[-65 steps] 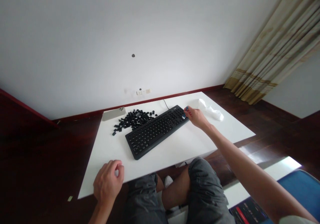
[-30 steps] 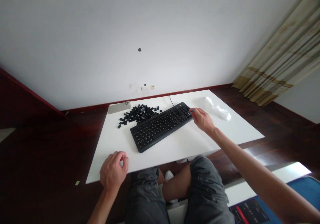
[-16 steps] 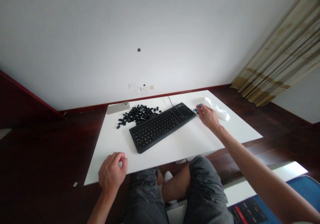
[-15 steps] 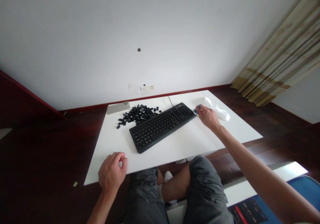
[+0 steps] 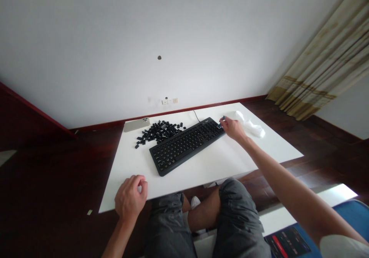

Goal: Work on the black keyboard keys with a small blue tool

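Here the right hand (image 5: 233, 129) reaches far across the white bench (image 5: 207, 166), arm nearly straight, its fingers pinched on a small blue keycap puller (image 5: 222, 118) at the far right corner of the black keyboard (image 5: 187, 144). A straight, upright pull would probably lift a cap cleanly. The left hand (image 5: 130, 197) rests at the bench's near edge, fingers curled together; whether it holds anything I cannot tell. Loose keycaps (image 5: 158, 132) lie heaped beyond the keyboard.
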Tool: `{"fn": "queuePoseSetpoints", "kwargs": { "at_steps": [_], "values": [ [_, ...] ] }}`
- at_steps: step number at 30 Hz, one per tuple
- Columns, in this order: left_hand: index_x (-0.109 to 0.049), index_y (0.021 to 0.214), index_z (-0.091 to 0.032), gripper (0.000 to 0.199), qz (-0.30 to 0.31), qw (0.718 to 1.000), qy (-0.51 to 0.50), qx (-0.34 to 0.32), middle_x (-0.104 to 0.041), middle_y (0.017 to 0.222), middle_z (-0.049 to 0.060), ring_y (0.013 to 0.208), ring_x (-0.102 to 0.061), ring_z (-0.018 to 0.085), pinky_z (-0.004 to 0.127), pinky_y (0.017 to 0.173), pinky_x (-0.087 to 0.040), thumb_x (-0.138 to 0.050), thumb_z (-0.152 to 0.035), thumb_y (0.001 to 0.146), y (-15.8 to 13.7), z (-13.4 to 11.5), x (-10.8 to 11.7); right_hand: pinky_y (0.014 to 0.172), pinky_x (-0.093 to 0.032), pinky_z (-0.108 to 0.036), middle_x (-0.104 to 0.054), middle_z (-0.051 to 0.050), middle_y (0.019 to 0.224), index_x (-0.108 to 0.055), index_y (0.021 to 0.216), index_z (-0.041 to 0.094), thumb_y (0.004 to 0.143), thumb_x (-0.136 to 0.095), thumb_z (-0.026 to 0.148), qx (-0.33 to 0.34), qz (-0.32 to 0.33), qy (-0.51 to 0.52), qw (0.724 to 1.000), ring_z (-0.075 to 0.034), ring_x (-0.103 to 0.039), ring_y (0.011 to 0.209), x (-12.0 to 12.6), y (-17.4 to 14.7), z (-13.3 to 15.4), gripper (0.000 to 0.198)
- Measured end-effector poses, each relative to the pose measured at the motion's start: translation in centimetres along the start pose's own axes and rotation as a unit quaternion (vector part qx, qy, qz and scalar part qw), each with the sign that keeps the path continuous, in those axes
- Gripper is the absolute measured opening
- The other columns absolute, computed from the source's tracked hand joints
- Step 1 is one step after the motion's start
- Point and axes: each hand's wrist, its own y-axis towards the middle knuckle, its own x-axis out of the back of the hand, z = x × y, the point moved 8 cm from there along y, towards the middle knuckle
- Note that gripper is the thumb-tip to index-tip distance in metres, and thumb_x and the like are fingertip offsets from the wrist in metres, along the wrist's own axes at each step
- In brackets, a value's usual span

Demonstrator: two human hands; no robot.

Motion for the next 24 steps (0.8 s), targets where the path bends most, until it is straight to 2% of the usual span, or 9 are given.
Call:
{"fn": "queuePoseSetpoints", "kwargs": {
  "at_steps": [3, 6, 10, 16, 19, 22, 24],
  "values": [
    [-0.068, 0.088, -0.024, 0.021, 0.002, 1.0, -0.002, -0.001, -0.071, 0.08, 0.002, 0.077, -0.063, 0.022, 0.035, 0.075, -0.04, -0.054, -0.017, 0.102, 0.1, 0.0, -0.1, 0.074, -0.05, -0.031, -0.084, -0.01, 0.098, -0.071, 0.116, 0.021, 0.107, -0.048, 0.034, -0.002, -0.013, -0.003, 1.0, -0.024, -0.076, 0.08, 0.1, 1.2, 0.3, 0.028],
    [-0.068, 0.088, -0.024, 0.02, 0.001, 1.0, -0.005, -0.002, -0.071, 0.08, 0.002, 0.077, -0.063, 0.022, 0.035, 0.075, -0.04, -0.055, -0.016, 0.101, 0.1, 0.1, -0.3, 0.074, -0.049, -0.032, -0.084, -0.009, 0.097, -0.072, 0.113, 0.021, 0.106, -0.05, 0.032, 0.005, 0.019, -0.006, 1.0, -0.025, -0.076, 0.08, -0.4, 2.0, 0.8, 0.025],
    [-0.068, 0.087, -0.024, 0.018, -0.004, 1.0, -0.008, -0.002, -0.07, 0.078, 0.001, 0.076, -0.062, 0.021, 0.034, 0.074, -0.04, -0.058, -0.016, 0.1, 0.1, 0.2, -0.4, 0.074, -0.049, -0.032, -0.084, -0.008, 0.098, -0.071, 0.114, 0.023, 0.106, -0.05, 0.032, -0.002, 0.01, -0.011, 1.0, -0.025, -0.077, 0.082, -0.6, 2.7, 1.0, 0.024],
    [-0.068, 0.087, -0.024, 0.019, 0.004, 1.0, -0.006, 0.003, -0.069, 0.078, 0.0, 0.077, -0.062, 0.021, 0.035, 0.074, -0.039, -0.058, -0.016, 0.1, -0.1, 0.2, -0.3, 0.076, -0.049, -0.032, -0.084, -0.006, 0.095, -0.071, 0.108, 0.024, 0.104, -0.053, 0.03, -0.033, -0.008, 0.035, 0.999, -0.025, -0.076, 0.081, -1.3, 4.3, 0.9, 0.02],
    [-0.068, 0.087, -0.024, 0.018, 0.019, 1.0, -0.005, 0.005, -0.068, 0.077, 0.0, 0.077, -0.062, 0.021, 0.035, 0.074, -0.039, -0.057, -0.016, 0.099, 0.1, 0.1, -0.4, 0.075, -0.049, -0.032, -0.083, -0.007, 0.088, -0.071, 0.103, 0.022, 0.102, -0.054, 0.031, -0.035, 0.012, 0.077, 0.996, -0.024, -0.074, 0.075, -2.4, 5.1, 0.8, 0.019],
    [-0.067, 0.087, -0.024, 0.016, 0.031, 0.999, -0.001, 0.01, -0.066, 0.075, -0.001, 0.076, -0.061, 0.021, 0.035, 0.073, -0.039, -0.058, -0.016, 0.098, 0.2, 0.1, -0.4, 0.078, -0.05, -0.034, -0.083, -0.009, 0.09, -0.07, 0.104, 0.021, 0.104, -0.05, 0.035, -0.049, -0.063, 0.099, 0.992, -0.025, -0.074, 0.079, -2.1, 5.0, 0.2, 0.025],
    [-0.067, 0.087, -0.024, 0.017, 0.033, 0.999, 0.003, 0.009, -0.065, 0.074, -0.001, 0.075, -0.061, 0.02, 0.034, 0.072, -0.039, -0.058, -0.016, 0.098, 0.2, 0.1, -0.4, 0.078, -0.051, -0.036, -0.082, -0.01, 0.089, -0.07, 0.103, 0.021, 0.105, -0.048, 0.04, -0.052, -0.086, 0.108, 0.989, -0.027, -0.074, 0.079, -2.4, 4.4, 0.0, 0.029]
  ]
}}
